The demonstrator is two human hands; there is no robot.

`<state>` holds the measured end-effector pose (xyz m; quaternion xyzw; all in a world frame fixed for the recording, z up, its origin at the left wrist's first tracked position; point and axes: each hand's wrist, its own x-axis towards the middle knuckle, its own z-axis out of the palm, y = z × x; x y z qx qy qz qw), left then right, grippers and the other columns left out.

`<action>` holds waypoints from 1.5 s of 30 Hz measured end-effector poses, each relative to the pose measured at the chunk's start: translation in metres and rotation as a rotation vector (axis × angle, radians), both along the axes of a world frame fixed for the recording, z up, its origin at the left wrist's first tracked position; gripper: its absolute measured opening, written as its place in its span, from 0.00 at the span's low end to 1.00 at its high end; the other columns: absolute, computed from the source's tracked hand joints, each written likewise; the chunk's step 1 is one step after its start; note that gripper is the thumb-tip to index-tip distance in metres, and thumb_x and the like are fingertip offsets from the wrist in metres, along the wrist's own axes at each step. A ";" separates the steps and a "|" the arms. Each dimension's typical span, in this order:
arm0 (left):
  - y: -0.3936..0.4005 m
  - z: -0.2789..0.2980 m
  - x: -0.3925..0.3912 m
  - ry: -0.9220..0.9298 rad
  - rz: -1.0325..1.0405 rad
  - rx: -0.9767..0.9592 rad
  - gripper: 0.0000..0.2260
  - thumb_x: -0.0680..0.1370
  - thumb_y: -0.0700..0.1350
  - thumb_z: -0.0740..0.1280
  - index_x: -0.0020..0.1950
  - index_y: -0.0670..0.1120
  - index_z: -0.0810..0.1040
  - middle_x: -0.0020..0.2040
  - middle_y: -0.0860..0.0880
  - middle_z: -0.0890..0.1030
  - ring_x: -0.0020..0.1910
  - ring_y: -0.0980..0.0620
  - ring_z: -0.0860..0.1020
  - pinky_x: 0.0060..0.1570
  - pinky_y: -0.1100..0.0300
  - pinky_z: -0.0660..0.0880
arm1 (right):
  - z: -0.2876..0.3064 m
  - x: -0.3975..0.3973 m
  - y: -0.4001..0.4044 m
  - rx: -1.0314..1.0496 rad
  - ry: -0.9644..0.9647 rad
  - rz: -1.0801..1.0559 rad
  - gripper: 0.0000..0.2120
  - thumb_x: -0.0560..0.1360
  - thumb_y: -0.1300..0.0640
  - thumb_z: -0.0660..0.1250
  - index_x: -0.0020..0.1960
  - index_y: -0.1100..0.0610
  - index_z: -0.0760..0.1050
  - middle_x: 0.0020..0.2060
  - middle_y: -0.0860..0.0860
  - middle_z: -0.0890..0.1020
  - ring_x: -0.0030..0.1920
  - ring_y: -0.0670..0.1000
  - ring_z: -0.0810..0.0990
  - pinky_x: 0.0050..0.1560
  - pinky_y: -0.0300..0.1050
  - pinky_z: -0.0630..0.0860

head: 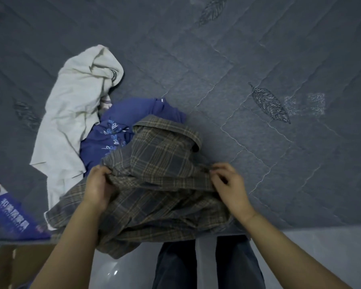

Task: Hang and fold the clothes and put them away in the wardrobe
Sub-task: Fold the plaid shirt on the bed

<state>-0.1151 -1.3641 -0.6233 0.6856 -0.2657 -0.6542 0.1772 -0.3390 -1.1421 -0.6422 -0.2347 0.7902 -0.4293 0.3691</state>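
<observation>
I see a crumpled brown-and-grey plaid shirt (154, 184) at lower centre, draped over the bed (258, 59) edge. A blue box (10, 217) at lower left bears white lettering I can't read. My left hand (98, 184) grips a bunch of the shirt; my right hand (229, 184) pinches its fabric with curled fingers.

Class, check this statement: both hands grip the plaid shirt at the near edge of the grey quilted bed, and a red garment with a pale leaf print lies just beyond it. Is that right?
One detail is wrong. The garment with the pale leaf print is blue, not red, as the head view shows. The rest holds: the left hand and right hand both grip the plaid shirt at the near edge of the grey quilted bed.
</observation>
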 end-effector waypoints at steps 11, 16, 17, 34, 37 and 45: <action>-0.014 0.008 0.011 0.323 -0.203 0.296 0.23 0.76 0.59 0.65 0.64 0.44 0.80 0.59 0.42 0.82 0.57 0.42 0.81 0.49 0.47 0.81 | -0.011 -0.005 -0.054 0.260 -0.556 0.332 0.21 0.78 0.62 0.66 0.70 0.55 0.71 0.63 0.53 0.78 0.62 0.50 0.77 0.67 0.42 0.70; -0.021 0.036 -0.006 0.161 -0.135 0.111 0.25 0.72 0.54 0.70 0.65 0.42 0.78 0.58 0.41 0.82 0.54 0.44 0.83 0.45 0.51 0.82 | 0.019 -0.012 -0.029 0.125 -0.551 -0.045 0.10 0.80 0.65 0.62 0.57 0.65 0.79 0.42 0.51 0.85 0.41 0.46 0.83 0.46 0.36 0.79; -0.023 0.049 -0.010 0.182 -0.137 0.070 0.25 0.73 0.54 0.69 0.66 0.42 0.77 0.59 0.40 0.82 0.56 0.43 0.82 0.48 0.51 0.81 | 0.034 -0.018 -0.022 0.080 -0.604 -0.114 0.09 0.80 0.64 0.61 0.56 0.64 0.79 0.41 0.50 0.86 0.41 0.46 0.84 0.44 0.37 0.80; -0.006 0.457 -0.222 0.763 -0.668 -0.470 0.06 0.77 0.44 0.66 0.48 0.45 0.83 0.44 0.47 0.86 0.43 0.51 0.84 0.44 0.58 0.82 | 0.452 -0.145 0.127 -0.676 -0.460 -0.634 0.18 0.74 0.56 0.61 0.59 0.63 0.78 0.55 0.58 0.82 0.54 0.56 0.82 0.58 0.52 0.76; 0.006 0.523 -0.249 0.896 -0.761 -0.473 0.09 0.76 0.43 0.66 0.42 0.46 0.86 0.43 0.47 0.86 0.43 0.51 0.84 0.42 0.59 0.81 | 0.529 -0.157 0.159 -0.789 -0.360 -0.543 0.17 0.70 0.58 0.63 0.58 0.61 0.74 0.50 0.57 0.80 0.50 0.56 0.80 0.57 0.51 0.73; 0.000 0.583 -0.284 1.037 -1.025 -0.436 0.08 0.72 0.42 0.68 0.46 0.44 0.87 0.46 0.46 0.86 0.46 0.50 0.85 0.44 0.57 0.81 | 0.617 -0.171 0.210 -0.721 0.031 -0.442 0.16 0.74 0.53 0.62 0.57 0.55 0.81 0.51 0.52 0.85 0.51 0.50 0.84 0.44 0.39 0.80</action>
